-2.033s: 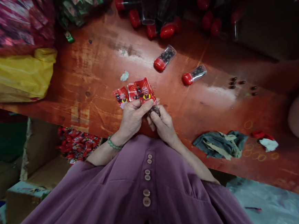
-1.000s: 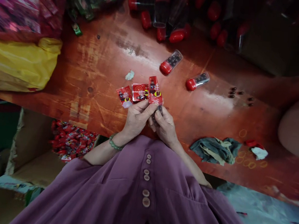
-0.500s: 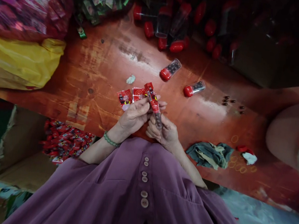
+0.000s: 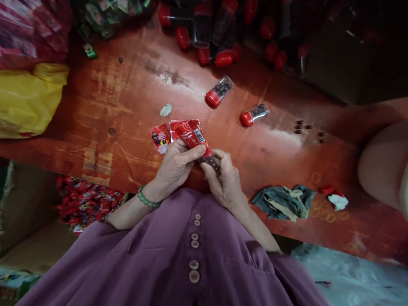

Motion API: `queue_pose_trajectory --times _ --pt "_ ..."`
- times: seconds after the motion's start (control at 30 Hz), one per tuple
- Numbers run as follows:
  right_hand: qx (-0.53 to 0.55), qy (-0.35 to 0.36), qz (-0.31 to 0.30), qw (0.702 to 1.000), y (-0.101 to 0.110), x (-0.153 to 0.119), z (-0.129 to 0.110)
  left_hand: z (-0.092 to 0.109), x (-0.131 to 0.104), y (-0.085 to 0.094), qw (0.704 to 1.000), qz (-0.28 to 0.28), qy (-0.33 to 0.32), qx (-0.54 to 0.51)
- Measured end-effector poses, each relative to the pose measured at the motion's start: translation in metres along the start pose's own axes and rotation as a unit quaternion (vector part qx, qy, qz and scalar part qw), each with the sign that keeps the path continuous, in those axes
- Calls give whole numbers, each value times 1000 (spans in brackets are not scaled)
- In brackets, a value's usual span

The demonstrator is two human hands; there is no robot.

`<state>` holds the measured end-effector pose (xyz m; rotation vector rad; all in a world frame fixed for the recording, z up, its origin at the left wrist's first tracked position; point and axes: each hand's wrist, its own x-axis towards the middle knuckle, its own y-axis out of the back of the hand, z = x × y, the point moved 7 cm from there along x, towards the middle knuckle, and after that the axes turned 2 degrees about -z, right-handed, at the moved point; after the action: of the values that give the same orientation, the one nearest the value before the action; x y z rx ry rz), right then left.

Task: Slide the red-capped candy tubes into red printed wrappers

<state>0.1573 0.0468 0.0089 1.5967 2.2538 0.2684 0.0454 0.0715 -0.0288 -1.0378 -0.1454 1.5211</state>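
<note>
Between my hands is a clear tube of dark brown balls (image 4: pixel 210 161), its upper end covered by a red printed wrapper (image 4: pixel 197 136) with a barcode. My left hand (image 4: pixel 176 165), with a green bead bracelet, pinches the wrapper, thumb on top. Fingers of my right hand (image 4: pixel 225 178) are closed round the tube's lower end. Flat red printed wrappers (image 4: pixel 159 136) lie on the table just beyond my left hand. Two more red-capped tubes, a larger one (image 4: pixel 219 92) and a smaller one (image 4: pixel 255 114), lie farther off, with dark balls inside.
Several loose brown balls (image 4: pixel 308 127) and a grey-green cloth (image 4: pixel 285 202) lie on the orange table (image 4: pixel 130 104). A pale bucket (image 4: pixel 382 172) stands at right. Red-capped tubes (image 4: pixel 202 28) are heaped at the back. A cardboard box (image 4: pixel 25 224) holds red packets; a yellow bag (image 4: pixel 24 101) sits left.
The wrapped tube has been turned, so the barcode side of the wrapper faces up and it tilts more to the left. My right fingers have shifted round the tube. The view has moved slightly right.
</note>
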Motion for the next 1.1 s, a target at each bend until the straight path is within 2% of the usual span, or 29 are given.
queue_pose_trajectory --times 0.13,0.27,0.4,0.53,0.67,0.83,0.97,1.1 --pt "-16 37 23 999 0 0 1 1 -2 -1 1000 4 -6 13" --pt "-33 77 15 996 -1 0 -1 -2 -2 4 1000 16 -1 24" --pt "-40 79 15 996 0 -3 -1 0 -2 12 998 58 -15 16" --pt "-57 81 22 995 2 -8 1 0 -2 11 997 75 -21 28" --pt "-56 70 30 995 4 -11 5 -2 -3 6 997 67 -26 27" --pt "1 46 42 998 7 -12 15 -3 -3 -1 997 42 -11 59" --pt "39 16 8 999 8 -7 21 -4 -4 -4 997 4 22 74" --pt "66 -7 -50 997 10 -3 20 -6 -4 -1 998 4 28 62"
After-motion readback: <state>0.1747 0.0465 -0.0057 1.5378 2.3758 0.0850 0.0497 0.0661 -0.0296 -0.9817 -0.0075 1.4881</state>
